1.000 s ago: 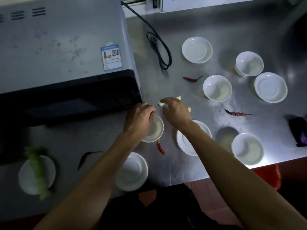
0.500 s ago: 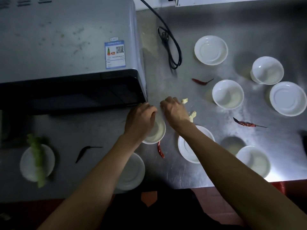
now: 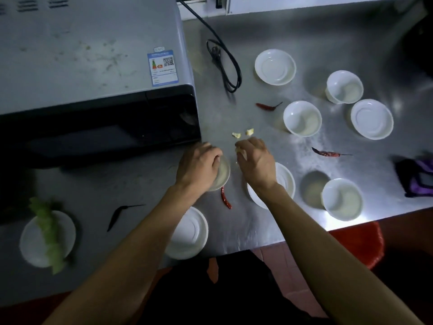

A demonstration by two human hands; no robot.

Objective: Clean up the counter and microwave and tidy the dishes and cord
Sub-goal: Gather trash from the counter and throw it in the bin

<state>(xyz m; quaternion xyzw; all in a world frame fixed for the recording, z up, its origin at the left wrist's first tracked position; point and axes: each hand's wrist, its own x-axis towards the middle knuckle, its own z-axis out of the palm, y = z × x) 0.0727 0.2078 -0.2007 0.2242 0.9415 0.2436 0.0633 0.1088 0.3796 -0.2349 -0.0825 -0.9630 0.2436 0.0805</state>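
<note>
My left hand (image 3: 198, 166) grips a small white bowl (image 3: 222, 175) on the steel counter (image 3: 257, 231), just in front of the microwave (image 3: 93, 90). My right hand (image 3: 256, 161) is beside it with fingers curled, pinching a pale yellow food scrap (image 3: 238, 150) at the fingertips. Two more yellow scraps (image 3: 242, 133) lie just beyond the fingers. A white saucer (image 3: 284, 181) sits partly under my right wrist. The black power cord (image 3: 225, 64) lies looped to the right of the microwave.
Several white bowls and saucers (image 3: 302, 118) are spread over the counter. Dried red chillies (image 3: 268, 106) lie among them, one (image 3: 226, 198) between my hands, and a dark one (image 3: 119, 214) at left. A saucer with green vegetable (image 3: 46, 235) sits far left. A purple cloth (image 3: 419, 179) is at right.
My right hand drew back a little toward the bowl with a scrap in its fingertips; two scraps now lie uncovered beyond it. The left hand kept its hold on the bowl.
</note>
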